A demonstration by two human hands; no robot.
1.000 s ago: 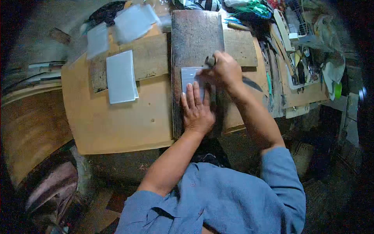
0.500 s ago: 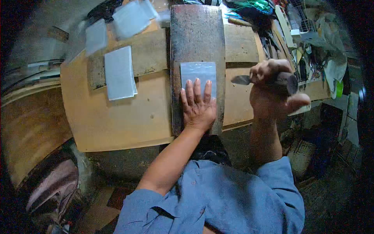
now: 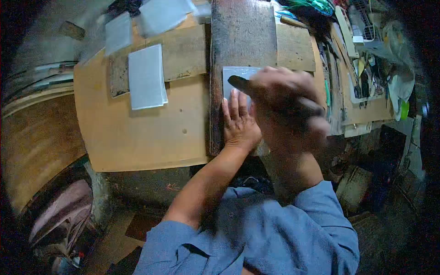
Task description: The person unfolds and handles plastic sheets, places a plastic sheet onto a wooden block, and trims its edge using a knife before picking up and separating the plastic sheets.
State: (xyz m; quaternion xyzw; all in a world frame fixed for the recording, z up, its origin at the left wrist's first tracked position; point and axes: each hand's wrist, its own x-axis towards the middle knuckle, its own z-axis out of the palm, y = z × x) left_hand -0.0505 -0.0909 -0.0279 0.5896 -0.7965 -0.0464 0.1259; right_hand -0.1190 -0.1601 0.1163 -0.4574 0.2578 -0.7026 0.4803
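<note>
My left hand (image 3: 240, 126) lies flat with fingers spread on a pale, translucent sheet or packet (image 3: 229, 73). The sheet rests on a long, dark, worn wooden board (image 3: 243, 36) that runs away from me. My right hand (image 3: 288, 101), smeared by motion, is wrapped round a short-bladed knife (image 3: 238, 82) with a thick dark handle. Its blade points left, over the sheet and just beyond my left fingertips. Whether the blade touches the sheet I cannot tell. My right hand hides the sheet's right part.
A small stack of pale sheets (image 3: 145, 78) lies to the left on a plank (image 3: 185, 55) across the tan tabletop (image 3: 142, 133). More sheets (image 3: 160, 16) lie at the back left. Assorted tools (image 3: 366, 78) and a plastic bag (image 3: 403, 59) crowd the right side.
My right hand has swung left with the knife, from right of the board to over the sheet. My left hand stays flat on the sheet. The view has shifted slightly.
</note>
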